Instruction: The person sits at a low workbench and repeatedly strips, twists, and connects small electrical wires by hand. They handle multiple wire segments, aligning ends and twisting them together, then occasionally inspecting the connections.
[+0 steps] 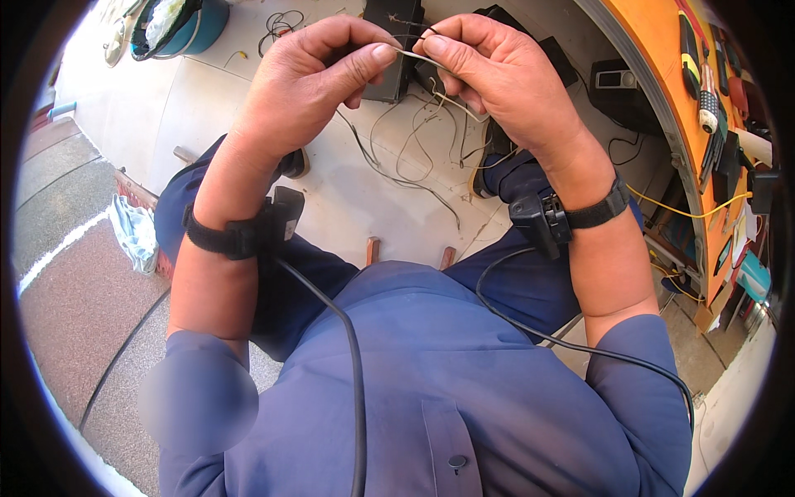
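Observation:
Thin wires (411, 55) stretch across the short gap between my two hands, a pale one and a dark one among them. My left hand (310, 79) is closed, with thumb and forefinger pinching the pale wire. Opposite it, my right hand (509, 79) is also closed in a pinch on the wires, and a pale loop hangs under its fingers. Below the hands, several loose wires (406, 176) dangle or lie over the light floor; I cannot tell which of them join the held ones. Both wrists carry black strapped devices with cables.
Behind the hands stands a black box (383, 79); a black device (614, 83) sits farther right. An orange board (662, 41) with screwdrivers and other tools curves along the right. A teal bucket (214, 26) and coiled black wire (280, 25) are far left. A pale cloth (134, 234) hangs left.

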Available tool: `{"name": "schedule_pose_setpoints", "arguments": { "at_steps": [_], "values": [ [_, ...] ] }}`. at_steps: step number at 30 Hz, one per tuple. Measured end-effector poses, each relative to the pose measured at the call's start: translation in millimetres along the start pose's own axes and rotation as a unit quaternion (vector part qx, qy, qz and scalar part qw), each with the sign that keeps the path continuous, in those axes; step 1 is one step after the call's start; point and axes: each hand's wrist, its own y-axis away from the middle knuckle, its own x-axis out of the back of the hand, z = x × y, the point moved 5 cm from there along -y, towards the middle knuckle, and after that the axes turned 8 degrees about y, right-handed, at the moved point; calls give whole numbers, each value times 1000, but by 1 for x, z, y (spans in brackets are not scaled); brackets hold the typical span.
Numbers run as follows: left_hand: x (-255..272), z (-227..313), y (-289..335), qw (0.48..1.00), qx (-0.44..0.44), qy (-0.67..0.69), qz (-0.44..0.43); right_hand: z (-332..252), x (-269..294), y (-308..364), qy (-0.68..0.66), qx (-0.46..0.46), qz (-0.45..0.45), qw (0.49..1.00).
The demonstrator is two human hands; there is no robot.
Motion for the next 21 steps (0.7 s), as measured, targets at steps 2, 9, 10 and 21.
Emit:
{"name": "schedule_pose_setpoints", "arguments": {
  "at_steps": [2,9,10,21],
  "values": [
    [2,-1,0,1000,-5,-14,3,-2,1,0,25,18,20,999],
    [12,-7,0,998,-14,-60,-6,-1,3,-4,-23,-28,1,999],
    [13,-8,0,998,-12,-68,-9,-1,3,-4,-22,-29,1,999],
    [21,-9,1,995,12,-97,23,-4,4,-3,-16,-31,-11,999]
  ]
}}
